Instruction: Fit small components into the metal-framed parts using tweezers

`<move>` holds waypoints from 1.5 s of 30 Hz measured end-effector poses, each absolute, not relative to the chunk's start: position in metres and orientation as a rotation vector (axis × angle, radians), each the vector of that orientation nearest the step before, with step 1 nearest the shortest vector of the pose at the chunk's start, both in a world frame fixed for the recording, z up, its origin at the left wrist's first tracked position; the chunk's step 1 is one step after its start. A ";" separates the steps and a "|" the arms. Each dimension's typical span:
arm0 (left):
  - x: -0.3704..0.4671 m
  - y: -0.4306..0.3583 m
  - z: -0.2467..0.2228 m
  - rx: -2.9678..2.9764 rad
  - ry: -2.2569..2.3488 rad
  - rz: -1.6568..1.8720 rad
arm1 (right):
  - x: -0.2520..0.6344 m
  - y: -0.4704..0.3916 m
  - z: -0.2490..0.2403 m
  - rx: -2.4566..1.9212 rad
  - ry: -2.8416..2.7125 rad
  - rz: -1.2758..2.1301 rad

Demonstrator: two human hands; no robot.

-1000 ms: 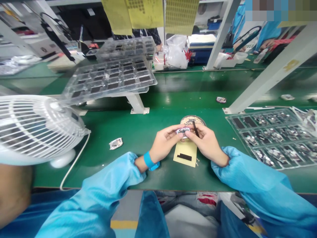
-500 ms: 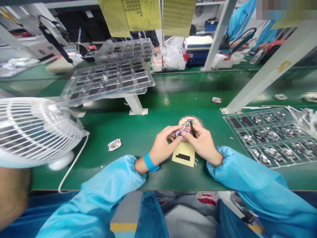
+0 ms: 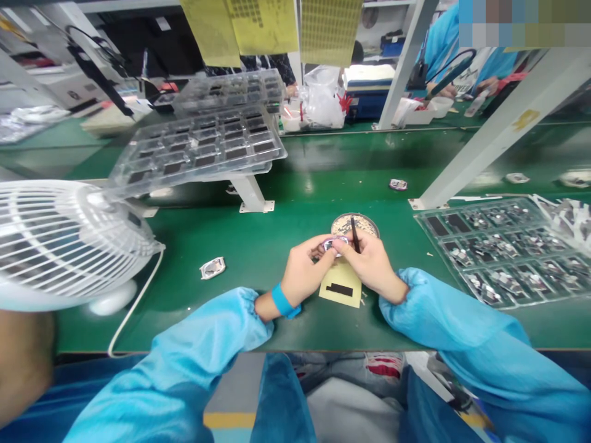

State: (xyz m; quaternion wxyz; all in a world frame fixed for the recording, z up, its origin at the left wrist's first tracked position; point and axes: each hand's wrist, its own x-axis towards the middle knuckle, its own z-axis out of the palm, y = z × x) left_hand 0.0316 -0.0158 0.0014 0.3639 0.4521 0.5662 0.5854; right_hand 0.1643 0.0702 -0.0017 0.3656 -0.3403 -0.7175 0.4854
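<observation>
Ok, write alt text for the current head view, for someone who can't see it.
A person's left hand and right hand hold a small pale-rimmed part over a green bench, the right also holding a thin dark stick. Beyond them sits a round dish; nearer lies yellow paper. A white fan stands left, a parts tray right.

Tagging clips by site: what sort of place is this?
Likely an electronics assembly workshop: a green bench, a compartmented tray of small parts, and a little casing held in the left hand and right hand.
</observation>
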 end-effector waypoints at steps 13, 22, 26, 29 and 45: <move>0.023 -0.015 -0.004 1.572 1.687 1.408 | 0.187 0.093 0.018 -0.354 -2.176 0.769; 0.020 -0.016 -0.003 1.725 1.753 1.327 | 0.194 0.096 0.012 -0.314 -2.314 0.739; 0.020 -0.016 -0.004 1.702 1.753 1.306 | 0.194 0.095 0.014 -0.315 -2.427 0.698; 0.020 -0.015 -0.005 1.636 1.737 1.280 | 0.194 0.097 0.011 -0.319 -2.449 0.767; 0.020 -0.019 0.000 1.742 1.757 1.291 | 0.192 0.102 0.008 -0.262 -2.289 0.796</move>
